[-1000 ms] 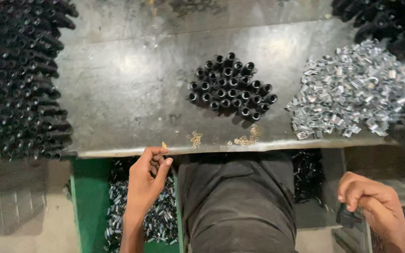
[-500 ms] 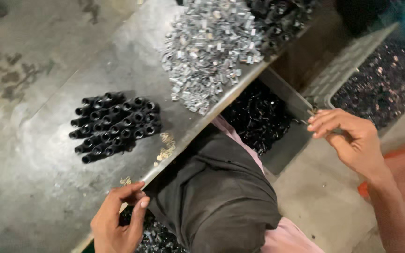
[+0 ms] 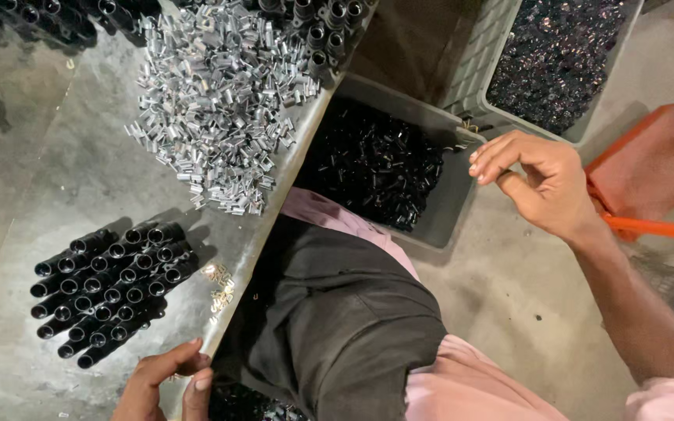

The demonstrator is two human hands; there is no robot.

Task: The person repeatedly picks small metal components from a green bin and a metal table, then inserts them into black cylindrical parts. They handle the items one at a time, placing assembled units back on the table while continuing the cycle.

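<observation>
The person wore a pale pink garment (image 3: 462, 390) that showed along the lower middle and lower right of the frame, its cloth smooth and lightly creased. A dark charcoal apron or cloth (image 3: 337, 312) lay over the lap at the lower centre, with soft folds and a stitched seam. The left hand (image 3: 167, 386), at the bottom edge left of centre, was bare, with short nails and no rings. The right hand (image 3: 540, 183), at the right of the frame, was also bare, and the forearm behind it was uncovered down to a short pink sleeve (image 3: 668, 405) in the lower right corner.
</observation>
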